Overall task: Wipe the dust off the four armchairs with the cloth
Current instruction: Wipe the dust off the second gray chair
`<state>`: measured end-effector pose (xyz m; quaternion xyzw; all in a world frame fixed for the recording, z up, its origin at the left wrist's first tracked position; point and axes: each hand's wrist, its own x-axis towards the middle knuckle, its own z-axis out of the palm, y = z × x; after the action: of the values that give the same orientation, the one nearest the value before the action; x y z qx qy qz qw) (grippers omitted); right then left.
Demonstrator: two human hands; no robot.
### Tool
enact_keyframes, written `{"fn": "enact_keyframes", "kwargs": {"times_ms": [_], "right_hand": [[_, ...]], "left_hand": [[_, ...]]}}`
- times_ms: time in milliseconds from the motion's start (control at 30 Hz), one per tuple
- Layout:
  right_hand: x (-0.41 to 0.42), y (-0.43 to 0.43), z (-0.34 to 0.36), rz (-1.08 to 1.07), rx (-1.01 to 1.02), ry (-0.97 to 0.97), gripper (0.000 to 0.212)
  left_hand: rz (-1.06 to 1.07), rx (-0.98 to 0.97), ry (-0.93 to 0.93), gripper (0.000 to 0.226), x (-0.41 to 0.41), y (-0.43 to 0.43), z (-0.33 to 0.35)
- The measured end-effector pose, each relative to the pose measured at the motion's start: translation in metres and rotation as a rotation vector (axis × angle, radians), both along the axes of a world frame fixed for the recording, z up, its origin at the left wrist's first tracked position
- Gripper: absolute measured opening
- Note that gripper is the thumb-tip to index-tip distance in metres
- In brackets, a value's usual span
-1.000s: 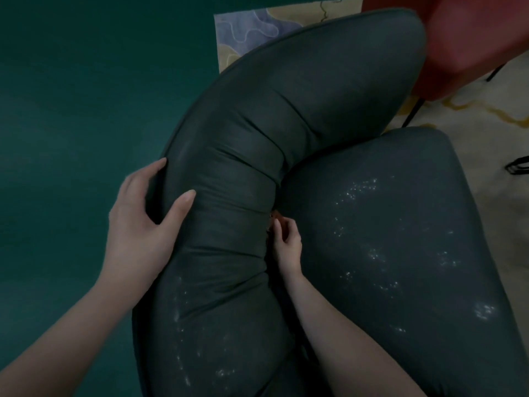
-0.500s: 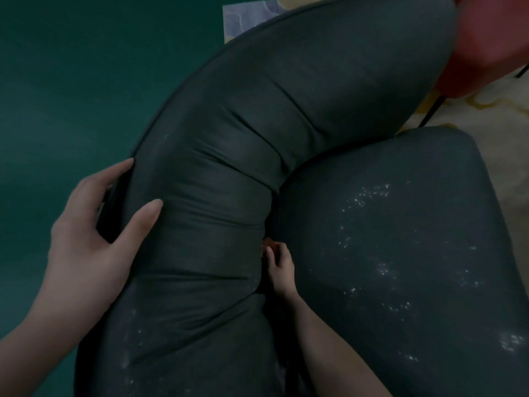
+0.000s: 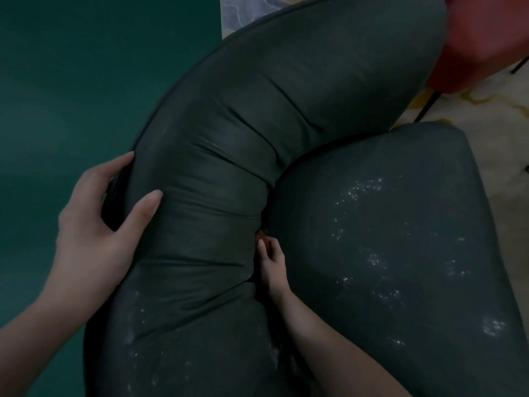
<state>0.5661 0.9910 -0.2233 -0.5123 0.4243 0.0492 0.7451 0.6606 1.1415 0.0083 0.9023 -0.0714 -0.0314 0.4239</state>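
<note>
Gripping the armchair [image 3: 286, 110] edge is the left hand [image 3: 94, 224].

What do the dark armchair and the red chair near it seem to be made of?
The dark armchair looks like leather or faux leather, semi-matte: soft sheen and creases. The red chair seems smooth-covered on thin dark legs, perhaps metal; blur leaves it open.

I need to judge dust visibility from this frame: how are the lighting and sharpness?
Head view: dim, low-contrast light; soft sheen on the armchair backrest folds; white specks on its seat stay readable; wide-angle curving; the crevice at the right hand lies in deep shadow, hiding any cloth.
</note>
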Motion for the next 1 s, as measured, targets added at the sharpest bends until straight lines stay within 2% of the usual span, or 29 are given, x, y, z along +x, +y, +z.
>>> {"fn": "enact_keyframes", "kwargs": {"times_ms": [267,367,500,667,867,933,1000], "right_hand": [[-0.016,-0.009,0.093,0.025,-0.002,-0.178,0.017],[-0.021,-0.009,0.12,0.003,-0.017,-0.239,0.015],[-0.027,-0.006,0.146,0.065,-0.172,-0.36,0.014],[-0.035,-0.002,0.174,0.176,-0.394,-0.475,0.027],[-0.041,0.01,0.203,0.292,-0.578,-0.63,0.019],[-0.043,0.009,0.202,0.274,-0.548,-0.621,0.019],[-0.045,0.004,0.192,0.16,-0.515,-0.516,0.02]], "left_hand": [[-0.014,0.0,-0.019,0.058,0.004,0.003,-0.005],[-0.024,-0.003,-0.044,0.048,0.003,0.0,-0.004],[-0.031,0.004,-0.041,0.047,0.003,0.0,-0.002],[-0.031,0.037,-0.034,0.057,0.003,-0.001,-0.001],[-0.048,0.022,-0.034,0.065,0.003,-0.001,0.0],[-0.051,0.02,-0.028,0.064,0.003,0.0,0.0],[-0.044,0.008,-0.019,0.064,0.003,0.0,0.0]]}}
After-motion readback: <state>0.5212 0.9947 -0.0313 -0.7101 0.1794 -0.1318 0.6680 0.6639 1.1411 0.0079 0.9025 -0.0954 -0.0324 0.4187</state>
